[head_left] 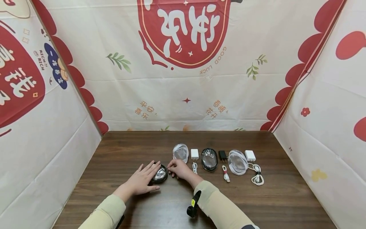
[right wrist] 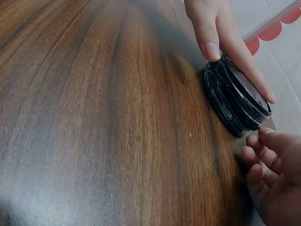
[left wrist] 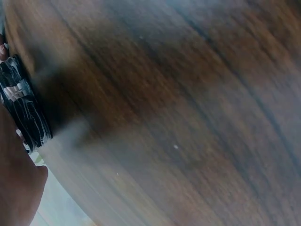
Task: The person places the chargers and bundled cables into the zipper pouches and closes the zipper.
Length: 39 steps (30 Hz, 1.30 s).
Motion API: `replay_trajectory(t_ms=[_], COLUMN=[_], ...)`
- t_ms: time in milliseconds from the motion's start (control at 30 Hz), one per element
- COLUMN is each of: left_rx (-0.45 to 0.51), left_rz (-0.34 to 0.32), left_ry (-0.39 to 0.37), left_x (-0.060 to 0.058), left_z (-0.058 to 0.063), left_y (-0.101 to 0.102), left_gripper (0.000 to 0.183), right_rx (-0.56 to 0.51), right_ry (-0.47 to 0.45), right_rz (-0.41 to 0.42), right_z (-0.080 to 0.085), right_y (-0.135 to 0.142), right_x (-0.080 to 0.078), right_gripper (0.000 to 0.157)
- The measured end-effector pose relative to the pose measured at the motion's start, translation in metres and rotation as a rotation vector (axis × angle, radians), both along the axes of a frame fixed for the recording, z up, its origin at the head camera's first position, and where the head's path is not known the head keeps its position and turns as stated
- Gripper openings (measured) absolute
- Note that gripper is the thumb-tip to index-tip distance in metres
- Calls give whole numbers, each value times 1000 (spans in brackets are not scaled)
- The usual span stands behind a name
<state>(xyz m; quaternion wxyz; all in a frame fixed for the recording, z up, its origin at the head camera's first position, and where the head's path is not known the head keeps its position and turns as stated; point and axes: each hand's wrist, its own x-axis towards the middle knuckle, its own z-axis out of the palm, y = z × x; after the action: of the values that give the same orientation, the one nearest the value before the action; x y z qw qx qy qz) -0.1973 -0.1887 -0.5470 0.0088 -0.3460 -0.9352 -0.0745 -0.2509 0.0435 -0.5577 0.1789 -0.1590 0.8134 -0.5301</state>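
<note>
A small oval black zip case (head_left: 161,175) with a clear top lies on the wooden table, left of centre. My left hand (head_left: 140,179) rests over its left part, fingers straight and spread. At the case's right edge, my right hand (head_left: 180,169) pinches with thumb and index finger. The right wrist view shows this pinch at the zipper of the black case (right wrist: 235,106); the zipper pull itself is mostly hidden by the fingertips. Only the side of the black case (left wrist: 23,106) appears in the left wrist view, at the far left edge.
Right of my hands lie a white-rimmed clear case (head_left: 180,152), white charger (head_left: 194,154), another black case (head_left: 209,159), black charger (head_left: 222,155), another white case (head_left: 238,162) and white charger (head_left: 250,155). Bundled cables (head_left: 258,176) lie nearer. Cloth walls (head_left: 183,86) enclose the table.
</note>
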Motion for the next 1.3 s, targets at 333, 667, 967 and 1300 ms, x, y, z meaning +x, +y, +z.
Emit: replay_trajectory(t_ms=[333,667,967,1300], left_rx=[12,-31,-37,-41], left_rz=[9,62,77,94], left_ry=[26,9,17,22], left_x=[1,0,0,2], left_z=[-3,0,-2,-5], left_y=[3,5,6,7], left_gripper=[89,90,92,92], right_rx=[24,24,-47,-26], right_ry=[19,-26,-153,-145], right_rz=[11,59,74,120], right_z=[1,6,6,5], right_y=[4,7,8,8], right_x=[4,5,12,24], right_gripper=[8,11,6,6])
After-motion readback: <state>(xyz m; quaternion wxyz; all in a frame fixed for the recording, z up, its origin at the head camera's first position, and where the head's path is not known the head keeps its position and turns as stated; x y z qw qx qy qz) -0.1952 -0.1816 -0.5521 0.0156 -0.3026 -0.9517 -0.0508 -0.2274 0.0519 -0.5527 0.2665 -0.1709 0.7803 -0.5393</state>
